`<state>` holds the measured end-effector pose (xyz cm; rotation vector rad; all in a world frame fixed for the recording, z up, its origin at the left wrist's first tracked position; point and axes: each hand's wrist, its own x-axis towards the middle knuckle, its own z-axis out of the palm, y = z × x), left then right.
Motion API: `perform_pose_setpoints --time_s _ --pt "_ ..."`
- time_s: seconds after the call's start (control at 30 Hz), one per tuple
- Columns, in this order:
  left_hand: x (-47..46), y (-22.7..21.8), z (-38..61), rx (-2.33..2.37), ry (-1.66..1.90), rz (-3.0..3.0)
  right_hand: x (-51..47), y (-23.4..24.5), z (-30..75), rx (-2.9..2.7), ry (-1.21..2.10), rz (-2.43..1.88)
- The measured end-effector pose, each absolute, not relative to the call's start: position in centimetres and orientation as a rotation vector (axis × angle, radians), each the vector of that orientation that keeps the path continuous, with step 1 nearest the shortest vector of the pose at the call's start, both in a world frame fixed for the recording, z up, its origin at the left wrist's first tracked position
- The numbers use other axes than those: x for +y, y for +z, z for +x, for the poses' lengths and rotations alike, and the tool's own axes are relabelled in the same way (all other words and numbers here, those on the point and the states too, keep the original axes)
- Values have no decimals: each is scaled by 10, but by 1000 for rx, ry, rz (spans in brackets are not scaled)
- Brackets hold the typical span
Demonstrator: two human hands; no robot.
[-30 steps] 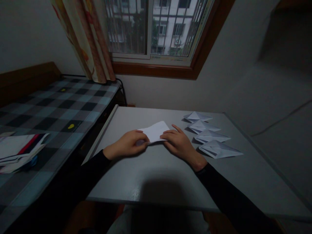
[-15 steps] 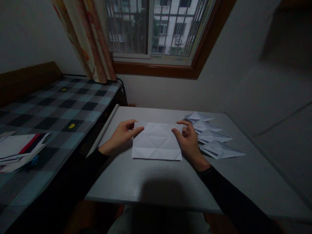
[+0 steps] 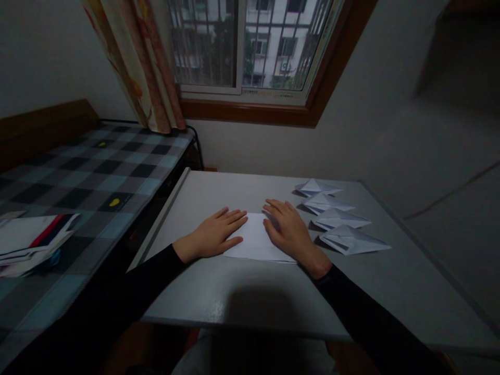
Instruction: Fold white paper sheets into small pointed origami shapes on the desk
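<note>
A white sheet of paper [image 3: 255, 240] lies flat on the grey table [image 3: 250, 297] in front of me. My left hand [image 3: 213, 237] rests palm down on the sheet's left part, fingers spread. My right hand [image 3: 287, 229] presses flat on its right part, fingers stretched forward. Only the middle strip and near edge of the paper show between the hands.
Several folded white paper shapes [image 3: 338, 219] lie in a row on the table to the right of my right hand. A bed with a checked cover [image 3: 89, 177] stands at the left, with papers [image 3: 31, 242] on it. Window and curtain are behind.
Half a second ago both hands held the creased sheet up by its top corners. Now the sheet lies flat on the table, and both palms press down on it.
</note>
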<state>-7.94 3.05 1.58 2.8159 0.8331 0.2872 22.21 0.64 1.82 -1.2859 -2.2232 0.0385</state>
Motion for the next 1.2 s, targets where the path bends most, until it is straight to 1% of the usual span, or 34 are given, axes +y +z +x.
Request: perform_pose_setpoints --time_s 0.1,0.2,0.37,0.5,0.6,0.8,1.1,1.2 --pt "30 9 -81 890 233 2816 -5 21 211 -2379 158 -1131" --pt "31 6 -84 947 234 2805 -12 9 206 -2498 285 -1037" --pt "33 7 -85 996 199 2800 -2 -11 220 -2480 229 -1275" --pt "33 6 -86 983 204 2806 14 -15 239 -2372 167 -1496" --pt "35 5 -86 987 220 2809 18 -15 248 -2281 123 -1566" --pt "38 5 -85 1010 342 2791 21 -10 250 -2095 135 -1470" --pt "42 12 -89 1031 332 2793 21 -3 248 -1823 382 -1298" --pt "42 10 -90 1034 335 2803 12 5 240 -1937 420 -1185"
